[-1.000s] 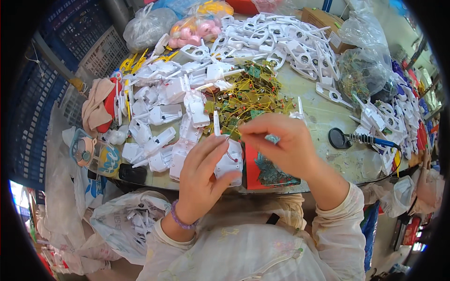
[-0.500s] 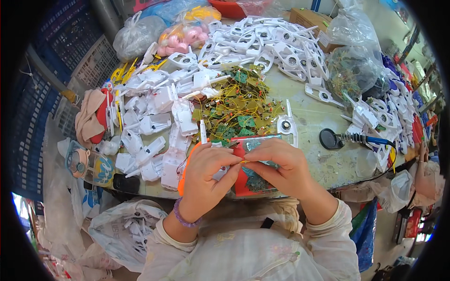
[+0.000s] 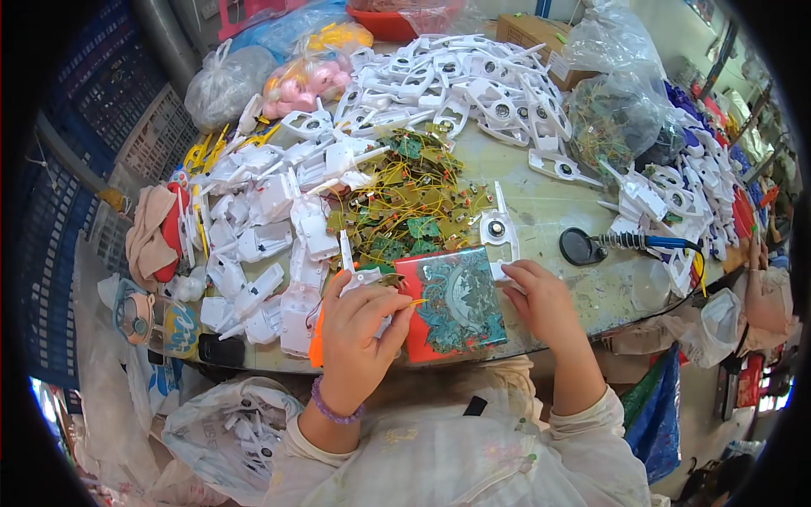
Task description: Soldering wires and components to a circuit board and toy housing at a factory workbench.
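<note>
My left hand (image 3: 359,329) is closed, thumb and forefinger pinching a short yellow wire (image 3: 419,302). Whatever the wire joins inside the fingers is hidden. Beneath that hand lie a white plastic part (image 3: 365,276) and an orange object (image 3: 317,340), both partly covered. My right hand (image 3: 542,302) has thumb and forefinger apart at the near end of a white plastic frame (image 3: 497,229) with a round dark centre; whether they touch it I cannot tell. Between my hands rests a red and teal booklet or flat pack (image 3: 460,304).
Green and brown circuit boards (image 3: 414,203) with yellow wires are heaped beyond the booklet. White housings (image 3: 262,241) pile up at left, white frames (image 3: 473,80) at the back. A soldering iron (image 3: 659,242) lies at right beside a round black dish (image 3: 578,246).
My hands have parted. The right hand has moved right to the white frame, uncovering the booklet; the left keeps the yellow wire. The whole view has shifted slightly.
</note>
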### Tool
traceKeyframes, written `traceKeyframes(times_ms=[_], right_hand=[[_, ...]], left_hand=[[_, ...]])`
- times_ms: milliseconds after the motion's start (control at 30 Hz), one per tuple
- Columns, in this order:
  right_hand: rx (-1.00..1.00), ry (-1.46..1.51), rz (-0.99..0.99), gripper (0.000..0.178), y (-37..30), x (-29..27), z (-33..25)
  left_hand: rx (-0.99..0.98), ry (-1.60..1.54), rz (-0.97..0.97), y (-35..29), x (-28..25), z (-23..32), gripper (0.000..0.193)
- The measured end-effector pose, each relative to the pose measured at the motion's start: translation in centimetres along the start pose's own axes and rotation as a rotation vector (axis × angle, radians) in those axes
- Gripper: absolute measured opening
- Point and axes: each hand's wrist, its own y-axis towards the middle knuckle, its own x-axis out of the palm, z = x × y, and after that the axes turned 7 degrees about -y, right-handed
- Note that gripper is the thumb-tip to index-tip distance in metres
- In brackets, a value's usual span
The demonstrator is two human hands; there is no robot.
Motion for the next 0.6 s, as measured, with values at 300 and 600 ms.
traceKeyframes(times_ms=[300,600], right_hand=[[-0.073,-0.029,0.173,0.022,-1.6,-3.4,-2.9],[-0.569,0.140,-0.228,0.035,-3.1,-5.7,-6.9]], left_hand=[[0.014,0.017,0.038,0.0,-0.2,-0.4,0.015],[-0.021,-0.022,0.006,-0.3,0.2,0.5,0.015]])
